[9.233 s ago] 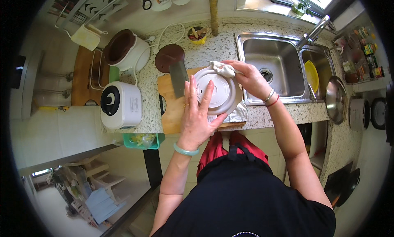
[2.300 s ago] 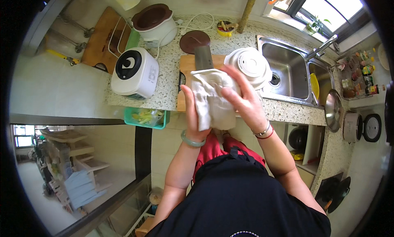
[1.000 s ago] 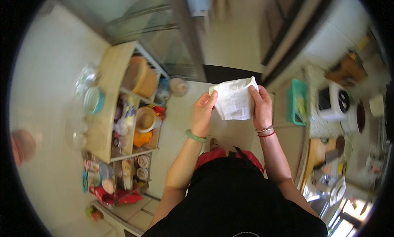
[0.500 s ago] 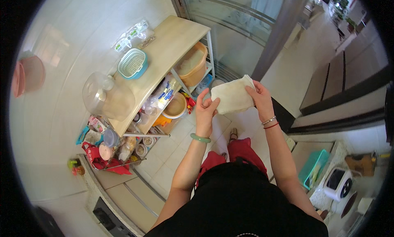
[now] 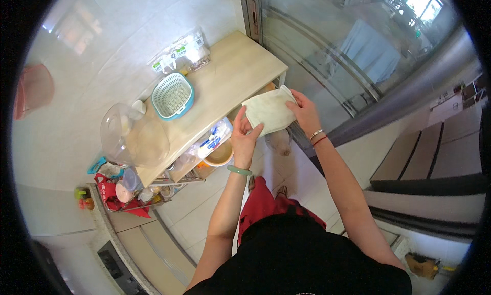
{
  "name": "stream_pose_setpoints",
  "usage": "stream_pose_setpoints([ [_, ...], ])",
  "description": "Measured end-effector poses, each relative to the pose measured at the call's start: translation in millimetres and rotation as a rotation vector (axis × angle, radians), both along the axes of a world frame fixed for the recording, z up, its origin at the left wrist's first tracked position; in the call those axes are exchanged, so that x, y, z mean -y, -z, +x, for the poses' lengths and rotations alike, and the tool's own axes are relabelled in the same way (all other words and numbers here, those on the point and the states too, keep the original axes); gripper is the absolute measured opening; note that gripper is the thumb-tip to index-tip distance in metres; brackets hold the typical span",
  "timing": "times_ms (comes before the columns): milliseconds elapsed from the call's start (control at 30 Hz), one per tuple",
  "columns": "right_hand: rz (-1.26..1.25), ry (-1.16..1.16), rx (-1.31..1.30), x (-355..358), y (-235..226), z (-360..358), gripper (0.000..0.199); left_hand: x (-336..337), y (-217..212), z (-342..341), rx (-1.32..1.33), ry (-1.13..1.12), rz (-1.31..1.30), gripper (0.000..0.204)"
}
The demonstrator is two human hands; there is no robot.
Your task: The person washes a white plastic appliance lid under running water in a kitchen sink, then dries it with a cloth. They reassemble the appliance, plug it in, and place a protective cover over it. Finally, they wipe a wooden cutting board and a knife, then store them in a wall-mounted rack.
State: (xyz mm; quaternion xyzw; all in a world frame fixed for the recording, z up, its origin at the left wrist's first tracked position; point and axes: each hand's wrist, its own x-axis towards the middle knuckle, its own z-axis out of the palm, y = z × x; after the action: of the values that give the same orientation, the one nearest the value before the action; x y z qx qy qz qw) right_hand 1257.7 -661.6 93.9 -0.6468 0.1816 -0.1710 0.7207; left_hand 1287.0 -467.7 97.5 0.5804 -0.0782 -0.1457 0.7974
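Left hand (image 5: 243, 141): partly curled, thumb at the front, gripping the left edge of a folded off-white cloth (image 5: 269, 112). Right hand (image 5: 304, 113): thumb and fingers closed on the cloth's right edge. The cloth is held up in front of the body, spread between both hands. A green bangle (image 5: 239, 170) sits on the left wrist.

Below and left of the cloth is a wood-topped shelf unit (image 5: 238, 70). On its top: a blue-rimmed draining basket (image 5: 173, 96), a transparent plastic dome (image 5: 135, 141) and, against the wall, plastic packaging (image 5: 179, 54). A framed glass door (image 5: 317, 44) stands beyond.
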Motion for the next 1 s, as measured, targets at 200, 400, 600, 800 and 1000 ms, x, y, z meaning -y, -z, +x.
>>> stream_pose_setpoints([
  [200,-0.164,0.013,0.017,35,26,104,0.042,35,36,99,0.104,-0.016,0.227,0.068],
  [400,-0.494,0.073,-0.193,72,67,191,0.044,71,88,180,0.129,0.078,0.392,0.059],
  [600,-1.115,0.038,-0.286,62,103,206,0.05,68,112,213,0.638,0.095,0.916,0.054],
  [800,-1.303,-0.171,-0.454,33,123,212,0.057,86,139,235,0.853,0.307,1.21,0.061],
  [1000,-1.065,-0.13,-0.411,44,125,210,0.058,88,130,234,0.786,0.377,1.292,0.062],
])
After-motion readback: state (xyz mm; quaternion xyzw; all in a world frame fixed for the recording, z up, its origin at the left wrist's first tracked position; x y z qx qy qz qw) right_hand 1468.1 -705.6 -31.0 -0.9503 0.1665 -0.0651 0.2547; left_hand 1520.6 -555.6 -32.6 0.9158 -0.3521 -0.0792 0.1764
